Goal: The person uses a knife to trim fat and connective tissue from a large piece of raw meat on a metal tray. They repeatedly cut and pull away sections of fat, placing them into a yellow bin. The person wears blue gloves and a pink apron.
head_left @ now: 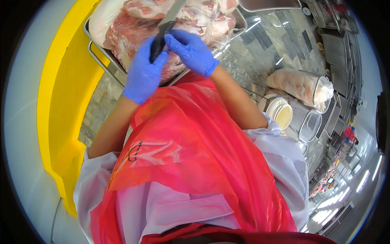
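Both my hands wear blue gloves and meet at a knife (159, 42) with a black handle, its blade pointing up and away over raw meat. My left hand (144, 75) is closed around the handle's lower part. Curled against the handle's right side are the fingers of my right hand (191, 52); some fingertips are hidden behind it. Large pale-pink cuts of raw meat (130, 30) with white fat fill a metal tray (101, 65) just beyond my hands. The blade's tip lies outside the picture.
A yellow barrier (61, 93) stands close on the left. To the right are a plastic-wrapped bundle (298, 85) in a metal frame, a cream bucket (282, 116) and stacked metal containers (337, 61). Another metal tray (270, 4) shows at the top. The floor is grey-patterned.
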The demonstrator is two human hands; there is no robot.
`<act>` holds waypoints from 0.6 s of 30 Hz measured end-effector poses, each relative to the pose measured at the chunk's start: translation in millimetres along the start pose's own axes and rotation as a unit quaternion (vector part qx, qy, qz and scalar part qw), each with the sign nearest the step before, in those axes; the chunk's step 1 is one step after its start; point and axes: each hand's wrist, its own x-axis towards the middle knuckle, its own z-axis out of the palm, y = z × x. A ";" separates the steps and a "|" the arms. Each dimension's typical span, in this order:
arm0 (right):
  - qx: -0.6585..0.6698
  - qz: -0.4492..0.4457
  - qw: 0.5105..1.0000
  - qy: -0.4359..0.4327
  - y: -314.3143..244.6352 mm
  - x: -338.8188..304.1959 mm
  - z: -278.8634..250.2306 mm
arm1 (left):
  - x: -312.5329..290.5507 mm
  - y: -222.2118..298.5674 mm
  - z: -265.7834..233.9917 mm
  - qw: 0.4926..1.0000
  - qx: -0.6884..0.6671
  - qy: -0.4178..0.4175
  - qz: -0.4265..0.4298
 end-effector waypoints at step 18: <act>-0.190 -0.136 0.970 -0.060 109.6 152.9 -150.0 | -22.3 144.8 9.3 0.902 0.246 0.135 -0.328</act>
